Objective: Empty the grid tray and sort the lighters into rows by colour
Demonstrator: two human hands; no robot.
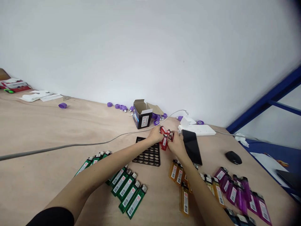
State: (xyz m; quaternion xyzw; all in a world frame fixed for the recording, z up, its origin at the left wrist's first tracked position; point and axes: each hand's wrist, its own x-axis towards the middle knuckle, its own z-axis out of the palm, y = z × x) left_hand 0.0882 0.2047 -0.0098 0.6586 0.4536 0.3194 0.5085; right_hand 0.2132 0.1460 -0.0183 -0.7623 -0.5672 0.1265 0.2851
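Observation:
Several red lighters (164, 142) lie in a bunch between my two hands, behind the middle of the table. My left hand (156, 135) has its fingers closed on the bunch from the left. From the other side my right hand (176, 144) grips red lighters too, its fingertips partly hidden. Under my left wrist sits a black gridded tray (154, 153). Green lighters (128, 191) lie in slanted rows below my left forearm. Orange lighters (180, 174) are around my right forearm, which covers some, with purple lighters (232, 191) farther right.
A black phone (192, 147) lies beside my right hand, near a white power strip (199, 129). An open box (142, 115) and purple caps (117, 106) stand along the wall. A grey cable (70, 145) crosses the table. A black mouse (233, 157) is at right.

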